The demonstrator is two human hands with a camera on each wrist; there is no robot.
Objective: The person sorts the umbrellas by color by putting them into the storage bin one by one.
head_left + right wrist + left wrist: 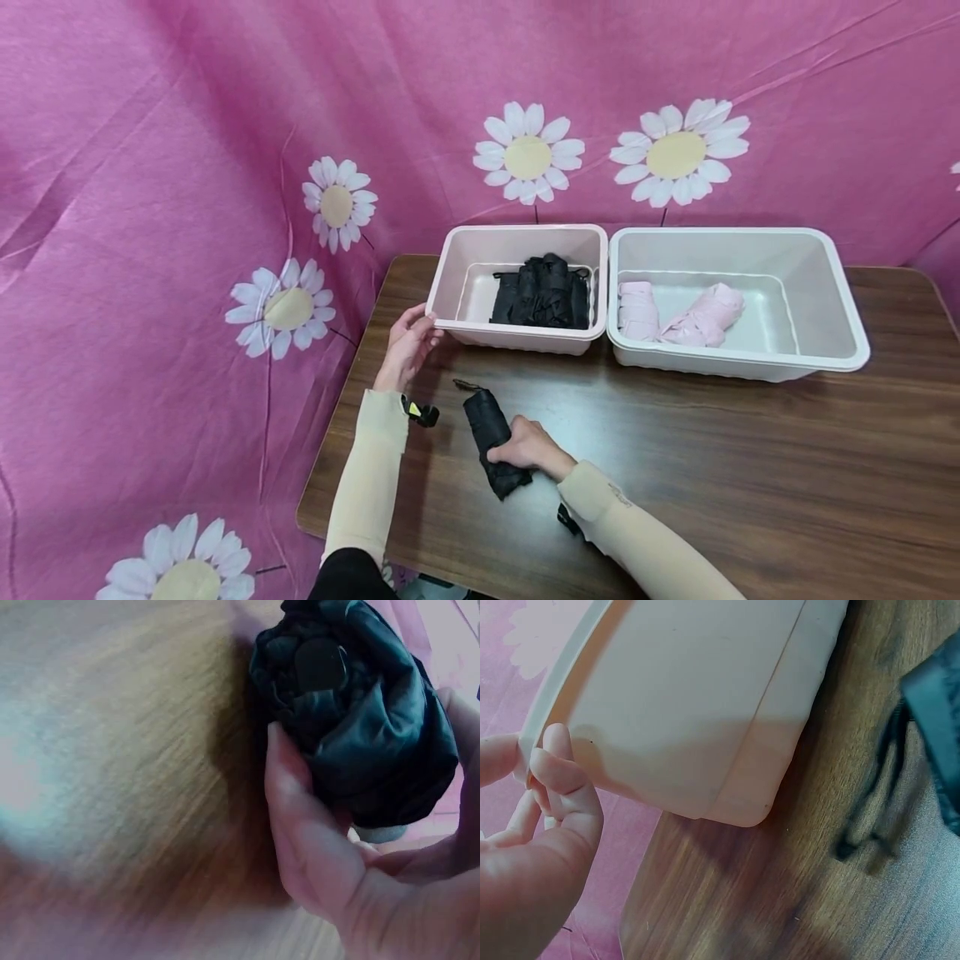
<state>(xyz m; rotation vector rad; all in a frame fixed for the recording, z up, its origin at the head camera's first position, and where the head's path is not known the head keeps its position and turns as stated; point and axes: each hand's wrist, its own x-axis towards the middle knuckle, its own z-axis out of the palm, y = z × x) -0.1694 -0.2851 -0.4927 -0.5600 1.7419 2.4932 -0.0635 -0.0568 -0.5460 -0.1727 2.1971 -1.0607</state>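
Note:
My right hand (528, 446) grips a black folded umbrella (489, 421) around its lower part, over the table in front of the bins. A strap loop hangs at the umbrella's far end. In the right wrist view the fingers curl round the bunched black fabric (375, 727), and its rib end faces the camera. My left hand (408, 342) pinches the rim of the pale pink bin (517, 332) at its front left corner. Several black folded umbrellas (551, 292) lie side by side in that bin, toward its right.
A larger off-white bin (825, 364) stands right beside the pink one. Two pale pink wrapped bundles (705, 317) lie at its left. Both bins stand along the back of the brown wooden table (712, 442), before a pink flowered cloth (420, 108).

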